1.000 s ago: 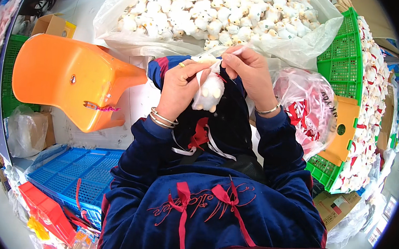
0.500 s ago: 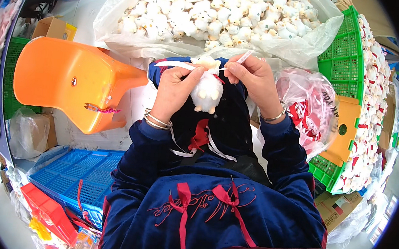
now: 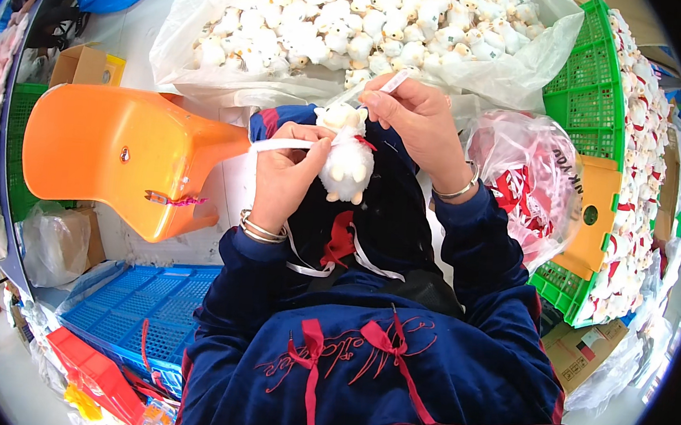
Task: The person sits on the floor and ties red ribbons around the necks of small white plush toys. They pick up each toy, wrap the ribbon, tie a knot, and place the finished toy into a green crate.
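A small white plush toy (image 3: 347,164) stands out against my dark lap, its head away from me and a bit of red at its neck. My left hand (image 3: 287,174) is closed at the toy's left side, pinching a white ribbon (image 3: 277,145) whose loose end sticks out to the left. Just above and right of the toy's head, my right hand (image 3: 422,130) pinches another white ribbon end (image 3: 395,81) between thumb and fingers. Whether both ends belong to one ribbon is hidden behind the toy. A red piece with white ribbons (image 3: 339,241) lies on my lap.
Many similar white plush toys (image 3: 358,26) fill a clear plastic sheet ahead. A plastic bag (image 3: 515,188) of red and white pieces sits right, beside a green crate (image 3: 585,97). To the left stand an orange chair (image 3: 109,141) with small snips on it and a blue crate (image 3: 135,299).
My right hand has drawn its ribbon end up and left, above the toy's head. My left hand has dropped slightly, and the toy's face has come into view.
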Motion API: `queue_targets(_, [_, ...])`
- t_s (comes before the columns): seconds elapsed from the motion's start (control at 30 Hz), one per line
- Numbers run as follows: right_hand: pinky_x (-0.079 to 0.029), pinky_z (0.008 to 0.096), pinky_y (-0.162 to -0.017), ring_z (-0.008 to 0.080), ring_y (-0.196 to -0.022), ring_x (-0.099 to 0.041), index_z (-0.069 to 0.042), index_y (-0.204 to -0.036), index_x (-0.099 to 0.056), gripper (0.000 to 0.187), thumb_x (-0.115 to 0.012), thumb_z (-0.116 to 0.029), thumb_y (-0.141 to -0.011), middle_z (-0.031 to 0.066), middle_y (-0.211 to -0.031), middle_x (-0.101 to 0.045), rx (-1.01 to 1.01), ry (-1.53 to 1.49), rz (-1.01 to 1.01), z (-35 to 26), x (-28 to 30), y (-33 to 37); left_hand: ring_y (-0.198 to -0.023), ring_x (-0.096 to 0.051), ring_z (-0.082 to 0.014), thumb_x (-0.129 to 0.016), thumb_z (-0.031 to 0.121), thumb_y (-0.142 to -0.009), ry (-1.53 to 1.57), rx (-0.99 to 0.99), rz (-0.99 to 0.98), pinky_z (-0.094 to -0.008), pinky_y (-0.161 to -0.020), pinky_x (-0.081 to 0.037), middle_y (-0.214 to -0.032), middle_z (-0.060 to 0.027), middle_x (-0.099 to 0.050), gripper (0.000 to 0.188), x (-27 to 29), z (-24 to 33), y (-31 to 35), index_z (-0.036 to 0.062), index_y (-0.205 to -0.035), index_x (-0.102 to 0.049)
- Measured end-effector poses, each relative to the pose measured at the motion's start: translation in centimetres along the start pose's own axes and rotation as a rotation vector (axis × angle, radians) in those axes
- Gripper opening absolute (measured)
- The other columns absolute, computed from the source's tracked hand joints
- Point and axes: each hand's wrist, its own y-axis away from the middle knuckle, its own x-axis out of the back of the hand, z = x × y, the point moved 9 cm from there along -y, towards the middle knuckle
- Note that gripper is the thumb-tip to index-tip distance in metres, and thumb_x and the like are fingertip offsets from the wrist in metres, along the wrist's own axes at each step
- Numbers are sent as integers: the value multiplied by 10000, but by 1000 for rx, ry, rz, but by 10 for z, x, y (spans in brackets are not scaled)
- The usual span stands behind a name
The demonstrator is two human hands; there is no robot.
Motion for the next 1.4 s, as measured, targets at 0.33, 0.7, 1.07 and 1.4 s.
queue_targets(0.33, [-493, 233, -777, 79, -840, -608, 18, -1001, -716, 211, -633, -174, -1028, 29, -912, -705, -40, -72, -42, 17, 3, 13, -797, -529, -121, -666, -86, -852, -290, -244, -43, -253, -725, -455, -907, -58, -599, 217, -5, 20, 4, 30, -781, -497])
queue_targets(0.7, [-509, 250, -720, 106, -814, -630, 10, -1044, -680, 201, -609, -178, -1041, 86, -969, -718, -79, -177, -83, 13, 2, 19, -776, -607, -69, -714, -17, -910, -395, -246, -168, -208, -664, -477, -998, -64, -695, 154, -12, 20, 5, 32, -875, -573])
queue_targets(1.07, [-493, 243, -729, 113, -841, -649, 15, -988, -708, 161, -650, -135, -1008, 57, -941, -705, -26, -229, -117, 14, 0, 15, -764, -671, -236, -719, 20, -897, -638, -368, -150, -290, -698, -519, -871, -122, -700, 95, -27, 50, -2, 13, -991, -708])
queue_targets(1.4, [-479, 302, -752, 181, -826, -612, -17, -929, -723, 124, -697, -135, -954, 76, -877, -655, 141, 318, -392, 6, -21, 27, -806, -664, -214, -673, 65, -945, -463, -251, -44, -298, -752, -509, -893, -111, -701, 119, -17, 30, 1, -6, -1039, -695])
